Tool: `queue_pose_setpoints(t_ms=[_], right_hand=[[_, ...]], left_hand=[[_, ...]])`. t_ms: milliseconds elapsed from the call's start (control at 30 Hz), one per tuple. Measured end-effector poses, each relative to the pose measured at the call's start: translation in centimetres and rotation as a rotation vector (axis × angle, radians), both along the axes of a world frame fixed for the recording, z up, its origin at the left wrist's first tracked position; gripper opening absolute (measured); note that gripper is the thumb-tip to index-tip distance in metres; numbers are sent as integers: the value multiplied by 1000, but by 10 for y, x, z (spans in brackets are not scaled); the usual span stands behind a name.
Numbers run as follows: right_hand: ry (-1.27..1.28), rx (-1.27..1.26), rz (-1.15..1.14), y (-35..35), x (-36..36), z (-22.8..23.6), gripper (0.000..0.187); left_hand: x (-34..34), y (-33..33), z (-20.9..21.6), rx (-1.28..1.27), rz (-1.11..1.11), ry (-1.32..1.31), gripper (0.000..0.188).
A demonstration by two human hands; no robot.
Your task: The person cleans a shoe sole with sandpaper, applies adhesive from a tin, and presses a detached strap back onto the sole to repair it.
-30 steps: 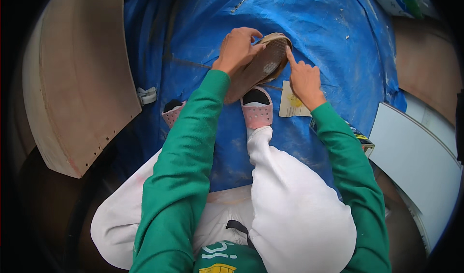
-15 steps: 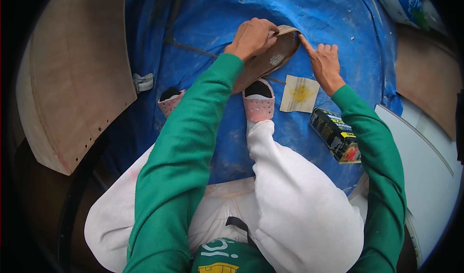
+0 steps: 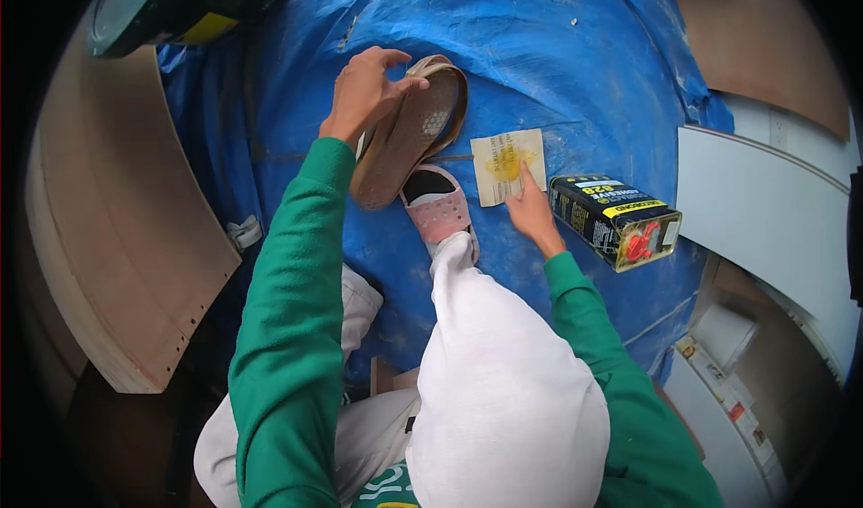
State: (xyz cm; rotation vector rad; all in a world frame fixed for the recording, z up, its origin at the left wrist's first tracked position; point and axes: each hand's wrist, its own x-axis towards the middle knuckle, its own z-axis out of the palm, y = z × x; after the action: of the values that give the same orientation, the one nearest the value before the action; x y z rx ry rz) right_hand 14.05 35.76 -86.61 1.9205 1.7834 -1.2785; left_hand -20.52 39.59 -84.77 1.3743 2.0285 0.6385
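Observation:
My left hand point(image 3: 367, 94) grips the upper end of a worn brown sandal point(image 3: 406, 130), thumb and fingers at its edge. A loose tan band loops along the sandal's right side. To the right, a small square of brown paper point(image 3: 485, 189) lies on the blue sheet, with a yellow, glue-like smear in its middle. My right hand point(image 3: 532, 213) holds nothing; its index finger is stretched out and touches the smear, while the other fingers are partly hidden. Close beside it lies a black rectangular tin point(image 3: 598, 204) with a yellow band and a red cap.
A blue plastic sheet point(image 3: 530, 58) covers the floor. My foot in a pink clog point(image 3: 440, 216) is just below the sandal. Curved wooden panels point(image 3: 126, 220) stand left, white boards point(image 3: 755, 202) right. A dark green container point(image 3: 180, 9) is at the upper left.
My right hand has left the sandal's edge and come down to the yellow smear on the paper. The sandal, still in my left hand, is tilted more upright. The view has shifted right.

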Motion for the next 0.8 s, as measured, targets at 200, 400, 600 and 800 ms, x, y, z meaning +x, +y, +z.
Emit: queue_pose_setpoints(t_ms=[200, 400, 600, 800], right_hand=[[27, -41, -69, 3, -7, -18, 82], [177, -86, -210, -4, -5, -28, 75], [397, 9, -438, 5, 3, -4, 70], [174, 101, -108, -2, -4, 12, 72]], left_hand=[[21, 44, 1, -48, -171, 42, 35], [24, 59, -7, -109, -262, 65, 34], [29, 58, 3, -61, -276, -7, 29], [27, 47, 18, 45, -286, 111, 34]])
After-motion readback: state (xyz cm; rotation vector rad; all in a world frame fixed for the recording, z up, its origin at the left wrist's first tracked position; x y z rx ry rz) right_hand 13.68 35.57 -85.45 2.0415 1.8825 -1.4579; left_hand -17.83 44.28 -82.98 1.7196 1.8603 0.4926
